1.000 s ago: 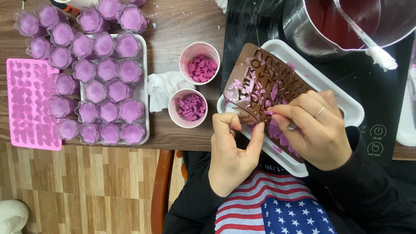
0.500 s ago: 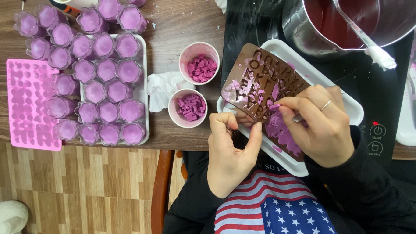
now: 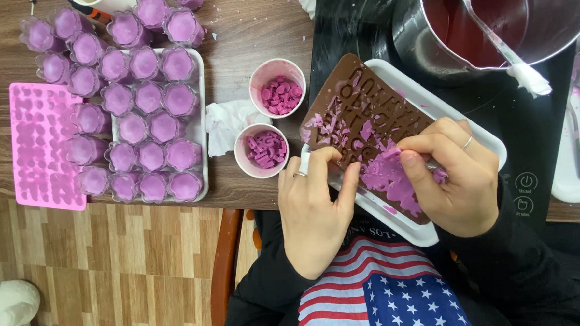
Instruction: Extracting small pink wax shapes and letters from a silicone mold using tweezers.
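A brown silicone letter mould smeared with purple wax lies tilted on a white tray at the table's near edge. My left hand pinches the mould's near edge between thumb and fingers. My right hand presses on the mould's right part, fingertips on a purple wax piece. Two small cups hold wax letters: a pink-filled cup and a purple-filled cup, both just left of the mould.
A white tray of several purple flower-shaped cups stands at left, with a pink silicone mould beside it. A steel pot of red liquid with a spoon sits on a black hob. Crumpled tissue lies by the cups.
My right hand's fingers have shifted along the mould, working at the purple wax. My left hand has kept its pinch on the near edge and moved slightly.
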